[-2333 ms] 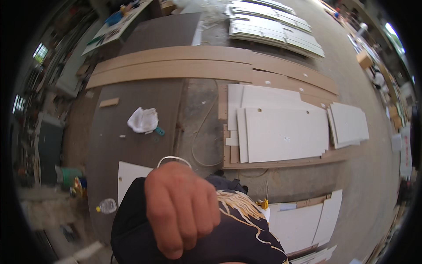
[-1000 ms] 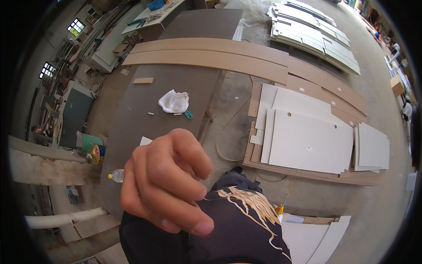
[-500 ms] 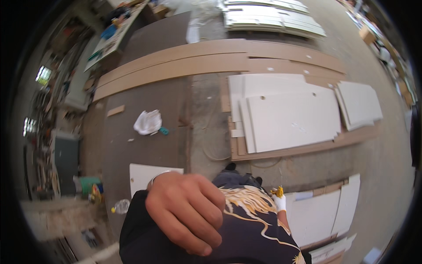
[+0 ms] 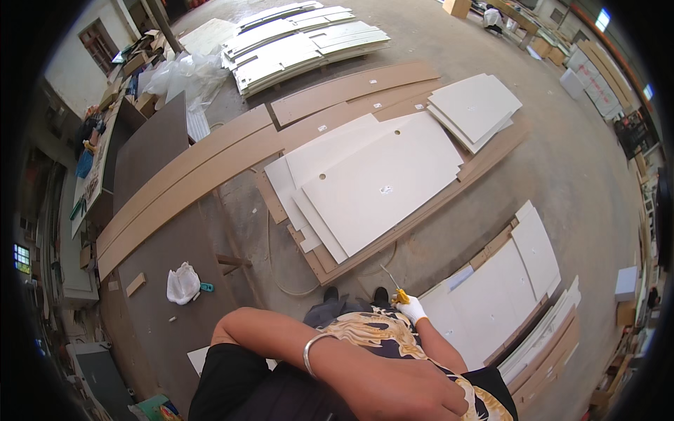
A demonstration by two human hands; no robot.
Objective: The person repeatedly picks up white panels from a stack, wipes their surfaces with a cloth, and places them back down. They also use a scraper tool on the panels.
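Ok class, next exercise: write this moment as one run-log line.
left hand: bare, before patterned shirt | right hand: white-gloved, holding yellow-handled tool | left: white cloth on dark board | ahead: stacked white panels

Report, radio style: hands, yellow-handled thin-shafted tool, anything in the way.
White-gloved right hand: gripping yellow-handled tool. Bare left hand: in front of dark gold-patterned shirt, grip unclear. Left forearm, silver bangle on, hides part of shirt.

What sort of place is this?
Likely a woodworking or panel-furniture workshop: stacked white panels, long brown boards, and a yellow-handled tool in the gloved right hand.
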